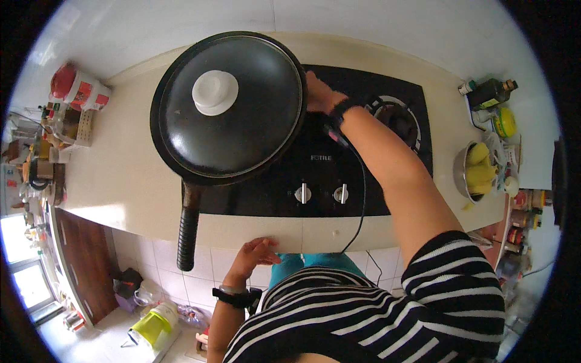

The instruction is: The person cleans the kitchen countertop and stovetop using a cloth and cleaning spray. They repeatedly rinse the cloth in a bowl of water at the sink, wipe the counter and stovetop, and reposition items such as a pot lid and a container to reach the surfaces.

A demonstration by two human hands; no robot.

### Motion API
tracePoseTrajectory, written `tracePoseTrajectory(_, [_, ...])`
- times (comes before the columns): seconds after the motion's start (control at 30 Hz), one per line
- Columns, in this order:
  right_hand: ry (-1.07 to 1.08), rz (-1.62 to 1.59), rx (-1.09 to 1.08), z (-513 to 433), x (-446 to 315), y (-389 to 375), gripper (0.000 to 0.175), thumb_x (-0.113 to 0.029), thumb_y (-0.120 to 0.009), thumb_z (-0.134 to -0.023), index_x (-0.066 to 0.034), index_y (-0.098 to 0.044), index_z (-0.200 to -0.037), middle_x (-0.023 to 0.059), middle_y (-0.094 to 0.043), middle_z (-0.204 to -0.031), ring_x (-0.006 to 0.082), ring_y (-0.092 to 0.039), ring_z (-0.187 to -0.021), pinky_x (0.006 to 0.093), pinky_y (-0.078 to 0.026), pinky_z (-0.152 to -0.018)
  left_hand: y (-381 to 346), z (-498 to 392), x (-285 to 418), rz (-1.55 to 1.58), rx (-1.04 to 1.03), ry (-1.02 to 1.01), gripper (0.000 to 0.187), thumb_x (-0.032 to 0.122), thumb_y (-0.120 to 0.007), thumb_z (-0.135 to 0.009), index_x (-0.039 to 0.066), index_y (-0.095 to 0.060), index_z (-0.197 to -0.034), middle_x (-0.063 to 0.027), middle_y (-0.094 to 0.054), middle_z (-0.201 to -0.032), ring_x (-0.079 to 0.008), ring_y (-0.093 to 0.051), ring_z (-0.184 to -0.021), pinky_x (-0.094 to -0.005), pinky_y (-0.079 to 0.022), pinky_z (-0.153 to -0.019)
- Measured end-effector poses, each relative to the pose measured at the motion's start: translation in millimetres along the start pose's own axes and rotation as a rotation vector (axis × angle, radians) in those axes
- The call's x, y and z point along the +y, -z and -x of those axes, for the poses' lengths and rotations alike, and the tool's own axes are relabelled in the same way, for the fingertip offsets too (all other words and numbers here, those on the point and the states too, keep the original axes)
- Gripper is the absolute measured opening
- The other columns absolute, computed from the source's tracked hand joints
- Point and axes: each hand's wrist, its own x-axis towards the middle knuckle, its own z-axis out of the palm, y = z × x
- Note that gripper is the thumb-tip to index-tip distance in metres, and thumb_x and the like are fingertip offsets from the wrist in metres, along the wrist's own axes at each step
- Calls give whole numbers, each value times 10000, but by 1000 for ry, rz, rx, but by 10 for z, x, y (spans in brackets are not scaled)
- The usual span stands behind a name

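A large black frying pan stands over the left part of a black glass gas hob. A dark domed lid with a white knob covers it. The pan's ribbed black handle points towards me, past the counter's front edge. My right hand reaches to the pan's right rim; its fingertips are hidden behind the pan, so its grip does not show. Below the counter edge my left hand hovers before my body, loosely bent, with nothing in it.
At right are a metal bowl of yellow-green produce and a dark bottle. The right burner and two hob knobs show. A black cable runs from my right wrist. A red-and-white tub stands at left.
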Motion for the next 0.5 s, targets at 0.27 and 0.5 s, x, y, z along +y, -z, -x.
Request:
tracePoseTrajectory(0.27, [346,116,-241,1433,-741,35,472,-159,-562,-823,-268,-538,-1282,42,-470,-1378,383,-479,-1147,465,-491,-895,-24,10,54,-27,21,20,358,325,-444,-1000,27,-617,-1099,-102,-700,-777,-181,-688,-735,-281,-551,-692])
tracePoseTrajectory(0.5, [45,214,-83,1259,-259,190,608,-47,-561,-770,-226,-479,-1345,61,-460,-1370,374,-506,-988,463,-496,-829,-6,2,0,-1,9,-5,364,316,-429,-1005,20,-616,-1101,-108,-702,-789,-182,-690,-730,-281,-551,-683])
